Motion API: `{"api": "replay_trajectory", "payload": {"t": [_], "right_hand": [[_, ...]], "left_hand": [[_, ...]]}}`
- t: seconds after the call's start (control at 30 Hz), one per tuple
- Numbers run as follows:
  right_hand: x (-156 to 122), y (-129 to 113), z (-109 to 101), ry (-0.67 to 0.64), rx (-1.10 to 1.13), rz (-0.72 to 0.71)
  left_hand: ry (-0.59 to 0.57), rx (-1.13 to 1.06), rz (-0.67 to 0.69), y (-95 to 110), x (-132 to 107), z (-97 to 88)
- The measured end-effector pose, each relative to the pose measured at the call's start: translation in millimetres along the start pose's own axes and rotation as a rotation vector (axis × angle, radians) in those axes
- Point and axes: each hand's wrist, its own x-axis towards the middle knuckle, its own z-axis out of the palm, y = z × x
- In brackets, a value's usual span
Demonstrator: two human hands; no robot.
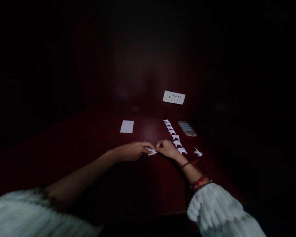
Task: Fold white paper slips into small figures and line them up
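Observation:
Between my two hands is a small folded piece of white paper (152,152), low over the dark red table (138,184). My left hand (135,150) pinches its left side, thumb toward me and a ring on one finger. From the right, my right hand (168,148) closes its fingertips on the paper's other edge. Just beyond my right hand runs a slanting row of several small folded white paper pieces (171,131). The nearest one lies close to my right wrist. My fingers cover part of the held paper, so its full shape is hidden.
A stack or sheet of white paper (127,126) lies further back on the left. To the right are a phone (187,128), blurred out, and a crumpled white scrap (198,152). A white socket plate (174,97) is on the wall behind. The surroundings are very dark.

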Motion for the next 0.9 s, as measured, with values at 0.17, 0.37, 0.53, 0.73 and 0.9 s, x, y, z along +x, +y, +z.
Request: {"api": "replay_trajectory", "payload": {"t": [0.17, 0.37, 0.53, 0.73, 0.9], "right_hand": [[0.0, -1.4, 0.4, 0.018, -0.027, 0.033], [0.2, -3.4, 0.0, 0.015, -0.031, 0.064], [0.1, -3.1, 0.5, 0.022, -0.035, 0.076], [0.1, 0.2, 1.0, 0.041, 0.004, 0.07], [-0.8, 6.4, -2.1, 0.094, -0.039, -0.132]], "left_hand": [[-0.005, -0.011, 0.003, 1.8, 0.7, -1.2], [-0.017, 0.011, -0.017, 1.0, -0.3, 0.2], [-0.017, 0.004, -0.022, 2.4, -0.2, -0.2], [-0.03, 0.027, -0.032, -0.2, -0.4, 2.2], [-0.044, 0.054, -0.034, -5.1, -2.7, 5.2]]}}
